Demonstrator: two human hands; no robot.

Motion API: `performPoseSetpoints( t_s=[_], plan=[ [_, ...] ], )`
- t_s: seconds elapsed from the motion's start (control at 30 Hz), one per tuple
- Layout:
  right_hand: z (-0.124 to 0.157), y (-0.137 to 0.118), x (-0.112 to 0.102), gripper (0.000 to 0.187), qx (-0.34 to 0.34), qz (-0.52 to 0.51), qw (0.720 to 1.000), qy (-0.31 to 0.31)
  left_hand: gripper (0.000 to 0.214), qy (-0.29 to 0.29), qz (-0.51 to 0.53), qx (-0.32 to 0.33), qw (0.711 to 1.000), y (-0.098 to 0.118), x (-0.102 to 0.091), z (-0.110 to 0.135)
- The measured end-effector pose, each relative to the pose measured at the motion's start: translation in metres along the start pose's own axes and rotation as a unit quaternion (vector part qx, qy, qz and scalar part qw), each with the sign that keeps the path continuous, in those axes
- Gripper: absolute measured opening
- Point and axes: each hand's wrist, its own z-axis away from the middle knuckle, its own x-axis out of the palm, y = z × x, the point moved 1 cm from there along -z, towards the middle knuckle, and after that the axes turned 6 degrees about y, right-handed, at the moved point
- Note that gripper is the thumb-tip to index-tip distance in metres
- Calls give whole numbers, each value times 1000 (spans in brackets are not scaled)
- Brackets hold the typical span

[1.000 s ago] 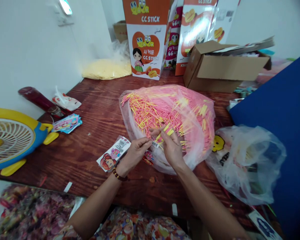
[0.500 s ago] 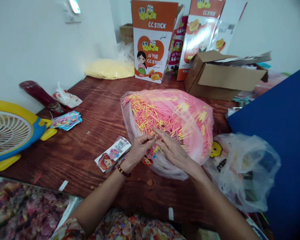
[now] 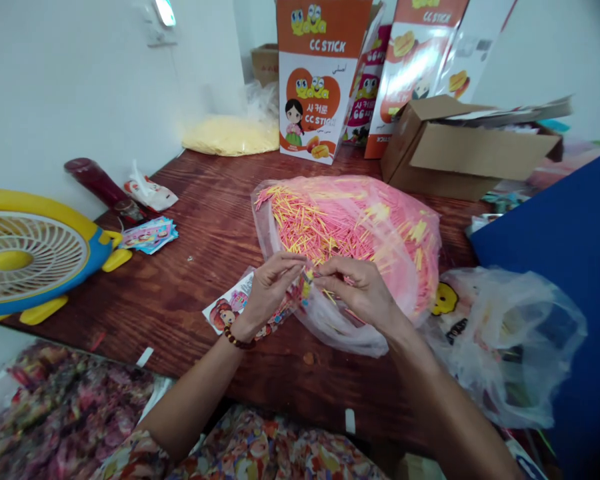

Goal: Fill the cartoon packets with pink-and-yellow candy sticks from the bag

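Observation:
A small clear plastic packet (image 3: 307, 288) with a cartoon print hangs between my two hands, just in front of a large open bag. My left hand (image 3: 273, 293) pinches the packet's upper left side with thumb and forefinger. At its upper right edge, the fingertips of my right hand (image 3: 357, 288) are pressed together. Yellow shows inside the packet near the top. The big bag (image 3: 363, 339) is full of thin pink and yellow sticks (image 3: 305, 223). Partly behind my left wrist lies a stack of printed cards or packets (image 3: 219, 315).
To the left stand a yellow and blue fan (image 3: 35, 257), blue printed packets (image 3: 153, 233), a tissue pack (image 3: 153, 195) and a dark red bottle (image 3: 97, 183). Printed cartons (image 3: 310, 87) and an open cardboard box (image 3: 480, 153) are behind. A crumpled plastic bag (image 3: 525, 347) lies right.
My right hand has gone from stretched fingers over the packet to a pinch at its edge. More of the packet shows below my left hand. The whole view has shifted slightly.

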Motion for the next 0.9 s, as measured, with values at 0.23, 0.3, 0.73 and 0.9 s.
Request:
performPoseSetpoints(
  t_s=[0.23, 0.3, 0.73, 0.9],
  plan=[
    [-3, 15, 48, 20, 104, -22, 991, -80, 22, -54, -191, -24, 980, -6, -56, 7],
    [3, 26, 62, 24, 120, 54, 984, -121, 21, -82, -230, -39, 969, -21, -64, 15],
    [28, 59, 68, 27, 155, 398, 894, -136, 46, -3, -569, -134, 812, -88, -99, 25],
    [12, 81, 15, 28, 167, 409, 894, -77, 39, -13, -570, -114, 814, -98, -98, 28]
  ],
)
